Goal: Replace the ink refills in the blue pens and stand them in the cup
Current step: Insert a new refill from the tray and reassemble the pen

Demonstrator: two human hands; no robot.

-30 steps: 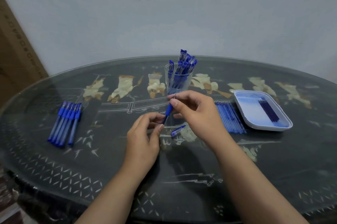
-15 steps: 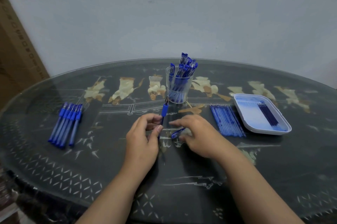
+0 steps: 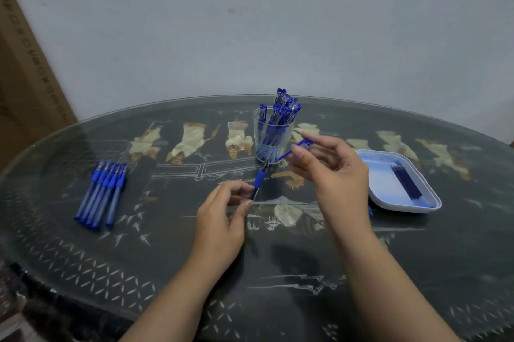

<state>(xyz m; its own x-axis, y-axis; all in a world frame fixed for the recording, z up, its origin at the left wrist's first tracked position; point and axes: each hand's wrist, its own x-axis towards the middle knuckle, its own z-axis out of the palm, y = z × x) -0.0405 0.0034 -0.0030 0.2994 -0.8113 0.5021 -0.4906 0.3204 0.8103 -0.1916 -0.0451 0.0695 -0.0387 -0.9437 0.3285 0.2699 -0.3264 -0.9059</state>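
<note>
Cup [image 3: 257, 134] with standing pens [image 3: 282, 110] centre-back on table [image 3: 167, 244]; loose pens [image 3: 101, 194] left; tray [image 3: 382, 184] holding refills [image 3: 407, 185] right.

No legible text. The printed marks on the cardboard box [image 3: 26, 69] at my left are too blurred for me to read.

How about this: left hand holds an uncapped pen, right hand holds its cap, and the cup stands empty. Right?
Not empty: the head view shows the cup full of blue pens. The rest holds: the left hand holds the uncapped pen, the right hand its cap.
</note>
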